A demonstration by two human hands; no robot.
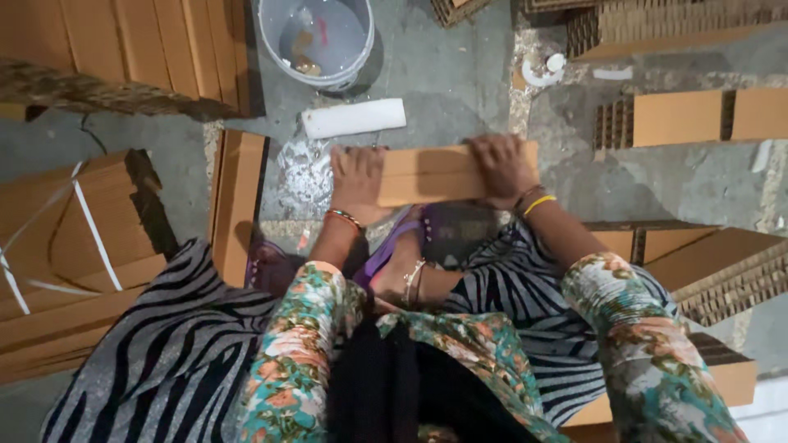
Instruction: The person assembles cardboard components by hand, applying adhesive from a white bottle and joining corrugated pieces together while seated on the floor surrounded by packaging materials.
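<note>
While you sit low over the grey floor [460, 90], both your hands are on one thing: a flat cardboard strip [435, 174], held just beyond your knees. Its long axis runs left to right across your view, tilted slightly, right end a touch higher.

Left hand [358, 182]: clamped on the left end, fingers curled over the far edge, pressed close together. Right hand [502, 168]: same grip on the right end, fingers wrapped over the top edge, knuckles toward you. Neither hand nearer; each owns its end, the bare middle of the strip between them.

Beyond the strip, near its left end: a white roll [353, 118] lying flat, and further off a white bucket [316, 41] with water. Stacks of cardboard pieces [681, 116] lie well apart to the right; a standing cardboard piece [238, 197] is just left of your left hand.
</note>
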